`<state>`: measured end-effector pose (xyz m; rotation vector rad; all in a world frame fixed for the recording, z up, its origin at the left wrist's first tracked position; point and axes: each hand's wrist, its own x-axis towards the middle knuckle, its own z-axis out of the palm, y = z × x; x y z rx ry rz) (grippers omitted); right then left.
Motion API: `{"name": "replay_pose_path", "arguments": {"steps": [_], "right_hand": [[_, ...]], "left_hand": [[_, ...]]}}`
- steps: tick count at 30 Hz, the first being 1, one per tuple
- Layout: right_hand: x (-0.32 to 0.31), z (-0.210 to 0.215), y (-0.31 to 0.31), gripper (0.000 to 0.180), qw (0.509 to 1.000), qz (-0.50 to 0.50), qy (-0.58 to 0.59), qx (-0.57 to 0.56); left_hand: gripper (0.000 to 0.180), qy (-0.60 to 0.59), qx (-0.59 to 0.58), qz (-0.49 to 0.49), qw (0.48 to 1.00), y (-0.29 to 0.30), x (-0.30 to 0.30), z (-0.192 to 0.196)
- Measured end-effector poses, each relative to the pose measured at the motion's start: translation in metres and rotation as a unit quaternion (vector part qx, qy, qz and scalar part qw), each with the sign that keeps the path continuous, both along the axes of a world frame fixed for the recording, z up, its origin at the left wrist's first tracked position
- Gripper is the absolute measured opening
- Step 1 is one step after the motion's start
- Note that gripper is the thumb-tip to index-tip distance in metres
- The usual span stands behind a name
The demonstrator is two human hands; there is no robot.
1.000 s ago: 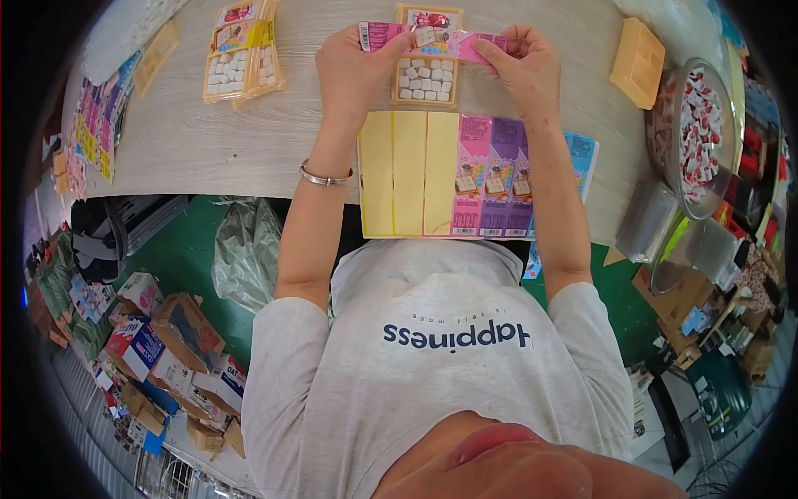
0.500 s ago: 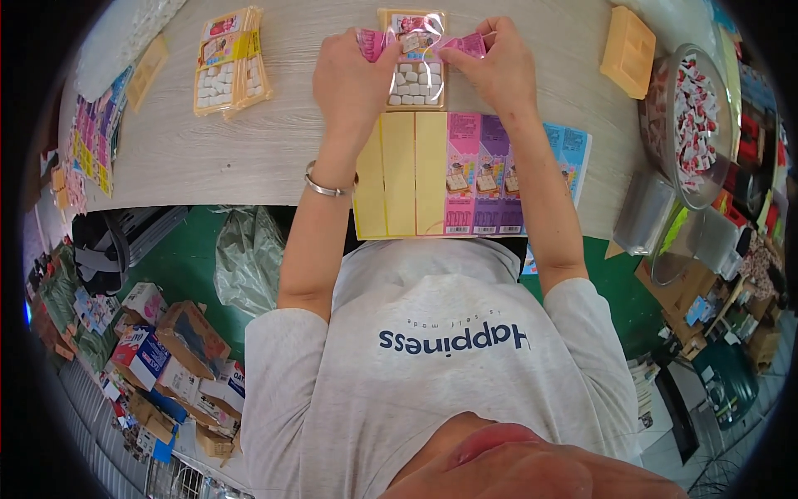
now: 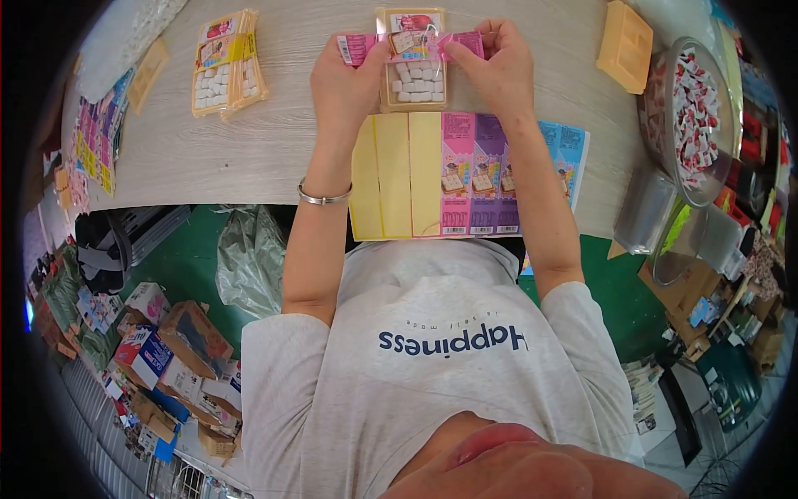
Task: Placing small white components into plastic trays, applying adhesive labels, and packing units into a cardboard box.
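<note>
A pink label strip [image 3: 413,47] lies across a tray of white sweets [image 3: 418,83], its two ends sticking out past the tray's sides. My left hand [image 3: 346,76] pinches the strip near its left end, the thumb on top by the tray's edge. On the other side my right hand [image 3: 496,66] grips the right end between thumb and curled fingers. The tray is pale yellow with a clear cover, and a small red-and-white packet shows in its far part. Just nearer to me is a sheet of labels [image 3: 457,170], partly bare yellow backing, with pink, purple and blue strips.
Banded trays of sweets [image 3: 224,66] are stacked at the far left. An empty yellow tray [image 3: 625,46] sits at the right, beside a clear bowl of small wrapped packets [image 3: 697,121]. More printed labels [image 3: 98,137] lie along the table's left edge.
The strip's left end, folded up before, now lies flatter and stretched out to the left, with my left hand slightly lower. My right hand has barely shifted.
</note>
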<state>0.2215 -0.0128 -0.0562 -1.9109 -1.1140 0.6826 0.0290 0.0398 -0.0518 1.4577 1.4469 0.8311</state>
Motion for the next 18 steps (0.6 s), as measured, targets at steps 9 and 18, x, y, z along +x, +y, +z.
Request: {"name": "replay_pose_path", "arguments": {"steps": [9,18], "right_hand": [[-0.0026,-0.0031,0.0017,0.037,0.999,0.005,0.012,0.029],[0.0042,-0.0034,-0.0045,0.035,0.998,0.000,0.058,0.024]], "left_hand": [[0.032,-0.042,-0.056,-0.026,0.997,0.0057,-0.0019,-0.0017],[0.036,-0.036,-0.086,-0.034,0.995,0.0106,-0.0057,-0.0009]]}}
